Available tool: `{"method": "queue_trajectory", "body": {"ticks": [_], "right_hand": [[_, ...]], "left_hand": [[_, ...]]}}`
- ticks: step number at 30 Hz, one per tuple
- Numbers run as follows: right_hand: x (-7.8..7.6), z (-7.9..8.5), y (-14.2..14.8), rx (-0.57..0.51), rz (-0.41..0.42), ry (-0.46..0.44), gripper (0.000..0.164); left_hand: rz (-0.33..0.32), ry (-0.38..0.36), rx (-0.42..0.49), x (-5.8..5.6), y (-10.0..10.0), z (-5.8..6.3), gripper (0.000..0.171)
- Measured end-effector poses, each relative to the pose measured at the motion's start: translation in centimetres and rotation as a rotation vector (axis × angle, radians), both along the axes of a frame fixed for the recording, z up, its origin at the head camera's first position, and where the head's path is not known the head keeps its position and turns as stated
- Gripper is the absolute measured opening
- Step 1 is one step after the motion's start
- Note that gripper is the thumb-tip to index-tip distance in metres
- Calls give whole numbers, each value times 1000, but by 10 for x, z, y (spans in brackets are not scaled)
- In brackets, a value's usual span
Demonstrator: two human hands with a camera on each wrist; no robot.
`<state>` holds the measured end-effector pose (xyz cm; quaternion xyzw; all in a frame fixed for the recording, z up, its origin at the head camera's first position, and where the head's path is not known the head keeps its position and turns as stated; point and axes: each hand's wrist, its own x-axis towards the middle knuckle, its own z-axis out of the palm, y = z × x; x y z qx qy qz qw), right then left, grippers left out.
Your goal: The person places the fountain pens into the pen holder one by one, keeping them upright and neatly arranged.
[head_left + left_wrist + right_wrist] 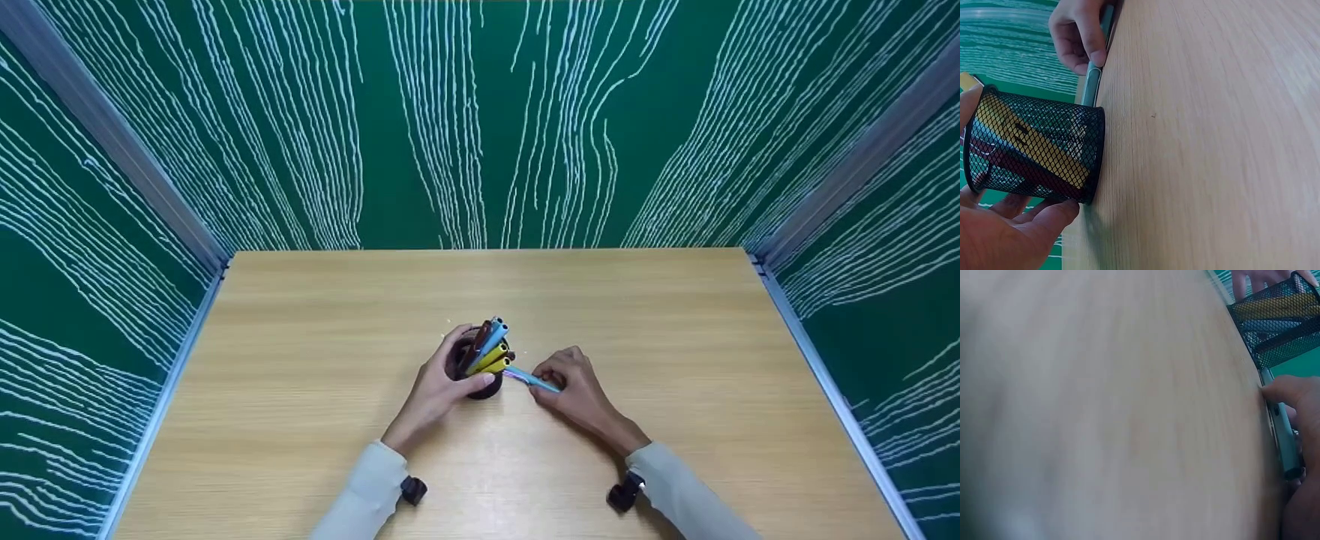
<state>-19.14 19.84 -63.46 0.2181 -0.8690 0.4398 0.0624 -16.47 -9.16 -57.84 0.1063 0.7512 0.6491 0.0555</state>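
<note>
My left hand (441,386) grips a black mesh pen cup (1033,149), fingers round one side and thumb across the other. The cup stands upright on the table with yellow markers (495,358), a blue marker (491,346) and a dark brown marker (478,343) leaning in it; other contents are partly hidden. To the right of the cup, my right hand (579,391) pinches a light blue marker (1283,439) between thumb and fingers. That marker lies low along the tabletop, one end close to the cup's base. Fingers hide part of it.
A light wooden table (300,330) lies under both hands. Green panels with white wavy lines (495,150) stand behind it and at both sides, with grey metal posts (150,157) at the corners. A tiny dark speck (1153,115) is on the wood.
</note>
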Motion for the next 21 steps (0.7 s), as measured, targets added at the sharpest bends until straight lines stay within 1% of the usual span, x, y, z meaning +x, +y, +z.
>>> {"method": "queue_trajectory", "body": {"ticks": [4, 9, 14, 21], "right_hand": [[0, -2, -1, 1, -21, 19, 18], [3, 1, 0, -23, -53, -43, 16], [7, 11, 3, -98, -84, -122, 16], [16, 32, 8, -242, -150, -179, 13]], "left_hand": [[-3, 5, 12, 0, 0, 0, 88], [2, -11, -7, -1, 0, -2, 87], [17, -25, -36, 0, -1, -2, 89], [15, -31, -31, -1, -1, -1, 89]]}}
